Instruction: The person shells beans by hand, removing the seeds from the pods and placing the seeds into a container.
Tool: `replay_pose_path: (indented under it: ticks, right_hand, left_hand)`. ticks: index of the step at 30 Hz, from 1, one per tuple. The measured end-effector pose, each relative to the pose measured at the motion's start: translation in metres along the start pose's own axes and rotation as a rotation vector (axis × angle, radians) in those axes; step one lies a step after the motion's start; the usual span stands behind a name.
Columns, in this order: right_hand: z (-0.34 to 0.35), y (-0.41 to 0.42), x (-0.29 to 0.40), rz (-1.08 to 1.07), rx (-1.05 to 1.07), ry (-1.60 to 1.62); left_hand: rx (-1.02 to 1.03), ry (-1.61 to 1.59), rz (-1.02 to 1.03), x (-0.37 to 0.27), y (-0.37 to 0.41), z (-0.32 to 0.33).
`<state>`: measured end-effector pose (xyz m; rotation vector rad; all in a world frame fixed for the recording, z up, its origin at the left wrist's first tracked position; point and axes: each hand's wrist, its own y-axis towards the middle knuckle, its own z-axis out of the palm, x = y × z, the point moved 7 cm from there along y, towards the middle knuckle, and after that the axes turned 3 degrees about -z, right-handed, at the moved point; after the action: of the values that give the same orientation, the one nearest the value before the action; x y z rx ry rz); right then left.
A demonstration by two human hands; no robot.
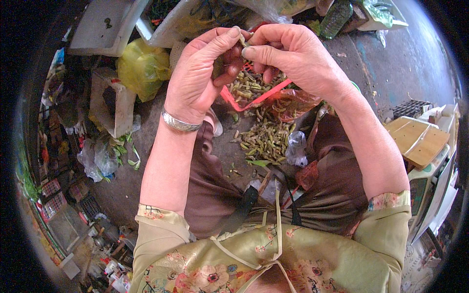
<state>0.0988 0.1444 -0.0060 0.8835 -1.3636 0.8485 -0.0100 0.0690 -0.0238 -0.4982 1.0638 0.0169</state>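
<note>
Both hands meet above a red plastic basket [240,106] that holds several bean pods [246,86]. A small pod [243,41] is pinched between them. My left hand [210,62], with a silver bangle at the wrist, grips one end with thumb and forefinger. From the other side, my right hand [289,55] holds the pod with thumb and index finger. The hands hide part of the basket. On the floor below the basket lies a heap of pods [269,141]. A red plastic bag [293,104] lies against the basket's right side.
A yellow plastic bag [143,67] and white foam boxes [106,27] stand at the upper left. A clear crumpled bag [296,148] touches the pod heap. Leafy greens [121,150] lie on the left. A green plastic bottle [336,20] is at the top right, a wooden board [417,139] at the right.
</note>
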Motion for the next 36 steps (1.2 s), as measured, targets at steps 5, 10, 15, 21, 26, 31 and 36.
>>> replay_pose_path:
  ticks: [5, 10, 15, 21, 26, 31, 36]
  right_hand:
    - [0.0009, -0.0007, 0.0022, 0.017, 0.004, 0.007]
    - [0.0003, -0.0005, 0.0021, 0.007, -0.002, -0.025]
    - [-0.0014, -0.0014, 0.0011, 0.045, -0.026, -0.019]
    - [-0.0017, -0.0022, 0.0001, 0.082, -0.040, 0.022]
    - [-0.0030, 0.0001, -0.0051, 0.094, -0.005, 0.099]
    - [0.0007, -0.0005, -0.0024, 0.108, -0.002, 0.120]
    - [-0.0008, -0.0006, -0.0033, 0.112, 0.019, 0.104]
  left_hand:
    - [0.018, 0.007, 0.031, -0.0002, -0.0003, -0.0020]
    - [-0.010, 0.000, 0.055, 0.0006, 0.0010, -0.0030]
    - [0.030, 0.006, 0.043, 0.0008, 0.0007, 0.0001]
    - [-0.027, -0.010, 0.055, 0.0034, 0.0017, 0.0005]
    - [0.091, -0.033, 0.024, -0.0004, -0.0006, 0.0025]
    - [0.019, -0.046, 0.038, 0.0013, -0.0017, 0.0015]
    - [-0.072, -0.022, 0.042, 0.0005, -0.0026, 0.0038]
